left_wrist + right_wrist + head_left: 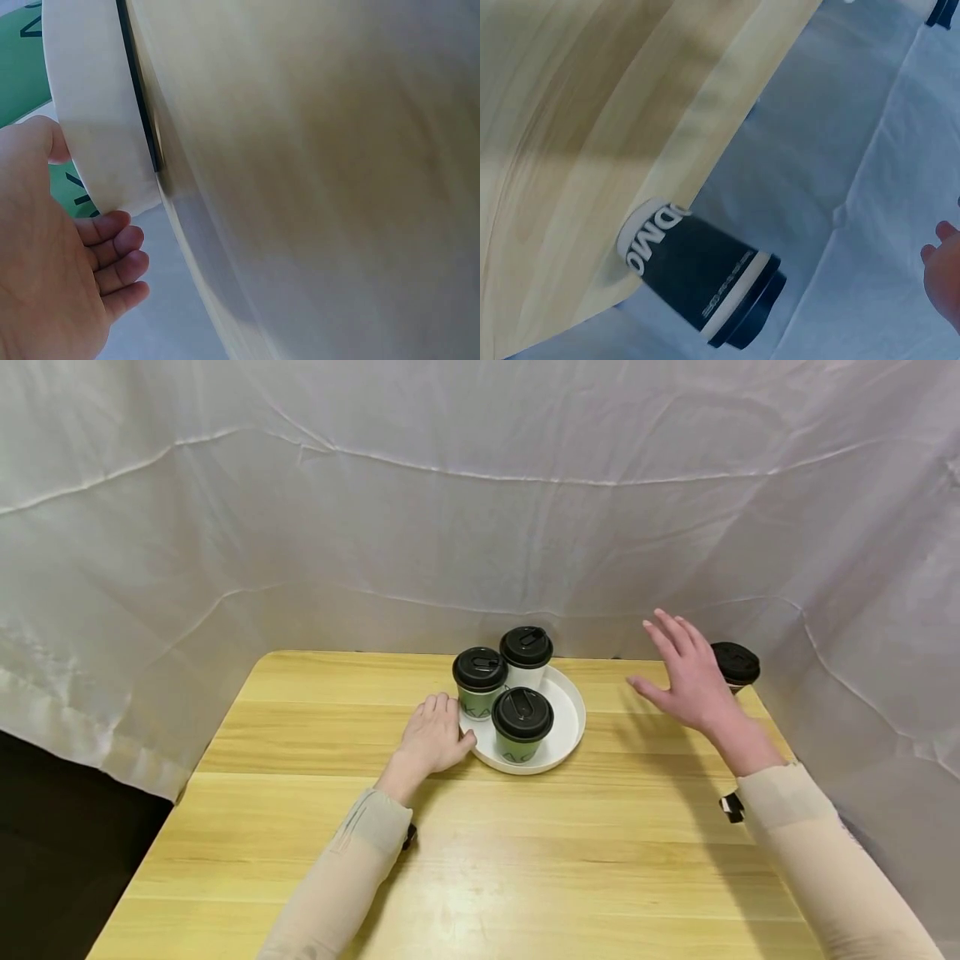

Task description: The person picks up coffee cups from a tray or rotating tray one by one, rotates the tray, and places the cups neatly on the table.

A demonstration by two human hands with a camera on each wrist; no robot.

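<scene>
My left hand (433, 735) lies against the left rim of a round white tray (566, 747), fingers stretched forward and thumb at the near edge. In the left wrist view, thumb and fingertips are beside the tray wall (97, 97). The tray bears two green paper cups (517, 749) with black lids and a white cup (525, 677) with a black lid. My right hand (693, 685) hovers, fingers spread and holding nothing, left of a dark lidded cup (735, 664). The right wrist view shows that dark cup (697, 262) upright on the table, with white lettering.
The wooden table (600, 860) has its back edge close to a hanging whitish cloth (480, 543), which also runs along both sides. The dark cup stands near the table's back right corner, partly hidden behind my right hand in the head view.
</scene>
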